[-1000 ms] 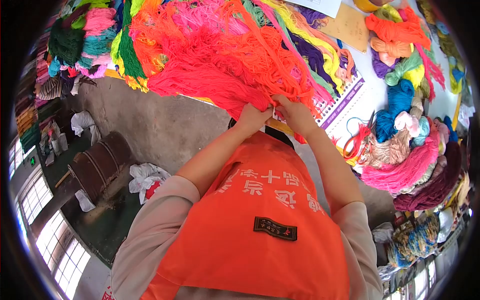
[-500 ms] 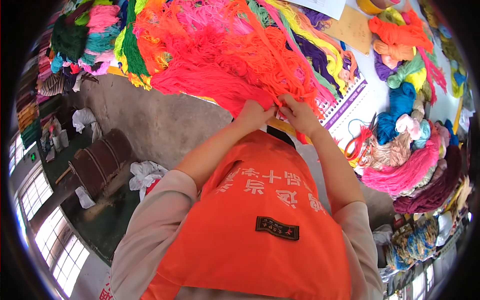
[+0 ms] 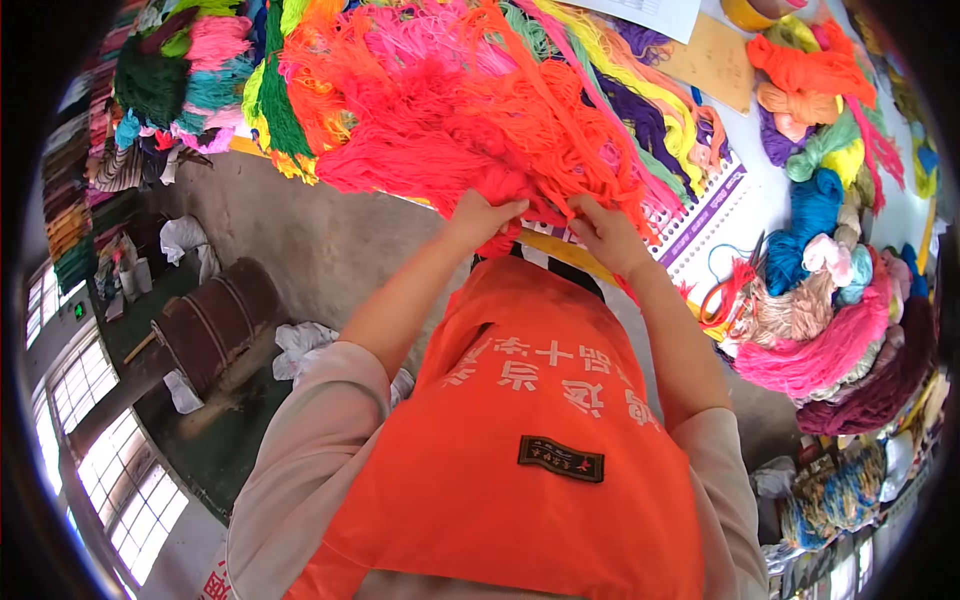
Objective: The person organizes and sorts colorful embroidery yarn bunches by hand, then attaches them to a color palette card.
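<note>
1. In the head view, the fingers (image 3: 512, 208) of the left hand (image 3: 476, 220) are curled closed around a bunch of the red-pink yarn (image 3: 405, 155), with the thumb pointing towards the right hand (image 3: 608, 238). Part of the bunch hangs below the grip, over the near edge of the desk (image 3: 772, 190).
2. The right hand's fingers are bent, their tips drawn close together at the lower edge of the orange yarn (image 3: 560, 130). Whether they pinch a strand is too small to tell. The two hands are near each other but apart.
3. The red-pink yarn lies loose and fluffed up on the desk, mostly to the left of and beyond the hands, with the orange yarn against its right side.
4. Green yarn (image 3: 283, 115) lies left of this pile; yellow yarn (image 3: 675, 125) and purple yarn (image 3: 640, 115) run along its right.
5. Right of the right hand are a spiral-bound sheet (image 3: 712, 220) with a purple band, a red-handled tool (image 3: 722, 302), a blue skein (image 3: 815, 215) and a bright pink skein (image 3: 815, 350). A tan card (image 3: 715, 65) and white paper (image 3: 655, 12) lie farther back.
6. An orange apron (image 3: 520, 400) with a dark label (image 3: 561, 459) covers the person's front. A brown drum (image 3: 220, 320) stands off to the left, below desk height.
</note>
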Action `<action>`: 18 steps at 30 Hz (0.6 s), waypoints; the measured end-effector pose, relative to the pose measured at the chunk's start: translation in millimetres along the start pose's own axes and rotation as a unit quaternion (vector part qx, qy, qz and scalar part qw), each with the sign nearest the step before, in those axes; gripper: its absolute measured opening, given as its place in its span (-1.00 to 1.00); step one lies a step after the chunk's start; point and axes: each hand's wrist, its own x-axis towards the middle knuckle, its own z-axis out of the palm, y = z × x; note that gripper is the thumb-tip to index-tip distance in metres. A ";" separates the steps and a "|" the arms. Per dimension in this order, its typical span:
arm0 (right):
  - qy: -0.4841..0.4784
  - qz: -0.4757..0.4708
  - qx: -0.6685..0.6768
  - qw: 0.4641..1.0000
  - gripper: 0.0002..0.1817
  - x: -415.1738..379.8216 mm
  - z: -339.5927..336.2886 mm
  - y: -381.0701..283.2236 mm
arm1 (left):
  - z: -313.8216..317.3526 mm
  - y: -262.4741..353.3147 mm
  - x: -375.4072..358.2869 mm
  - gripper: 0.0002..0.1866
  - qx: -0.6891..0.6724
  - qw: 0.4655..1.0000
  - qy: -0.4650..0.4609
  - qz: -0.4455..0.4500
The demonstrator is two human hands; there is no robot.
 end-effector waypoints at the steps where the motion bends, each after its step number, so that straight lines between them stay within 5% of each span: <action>1: -0.002 0.006 0.004 1.000 -0.69 0.1 0.1 0.2 | 0.2 1.6 -0.5 -0.86 0.001 1.000 0.001 0.000; 4: -0.008 0.020 0.020 1.000 -0.66 0.3 -2.8 -1.8 | 5.9 14.3 -7.7 -0.87 -0.076 0.993 -0.051 -0.077; 6: -0.014 0.027 0.031 0.999 -0.63 1.0 -4.3 -2.2 | 12.2 25.3 -19.5 -0.81 -0.334 0.920 -0.157 -0.131; 8: -0.033 0.055 0.068 0.996 -0.56 1.7 -4.3 -2.0 | 24.1 32.6 -26.0 -0.80 -0.349 0.903 -0.203 -0.150; 10: -0.043 0.076 0.166 0.982 -0.51 2.2 -1.3 -2.5 | 39.2 34.9 -21.0 -0.79 -0.312 0.909 -0.224 -0.160; 12: -0.053 0.095 0.260 0.960 -0.45 2.6 -0.4 -4.1 | 55.0 26.3 -12.2 -0.82 0.019 0.988 -0.153 -0.030; 15: -0.023 0.059 0.299 0.952 -0.44 -2.8 4.1 -4.9 | 60.8 28.1 1.3 -0.85 0.184 0.965 -0.188 -0.011; 16: -0.004 0.063 0.205 0.977 -0.48 -4.7 7.7 -3.5 | 61.3 30.5 5.8 -0.85 0.264 0.941 -0.209 -0.029; 18: 0.012 0.064 0.108 0.992 -0.50 -5.9 9.2 0.3 | 45.0 44.3 4.6 -0.80 0.035 0.962 -0.246 -0.114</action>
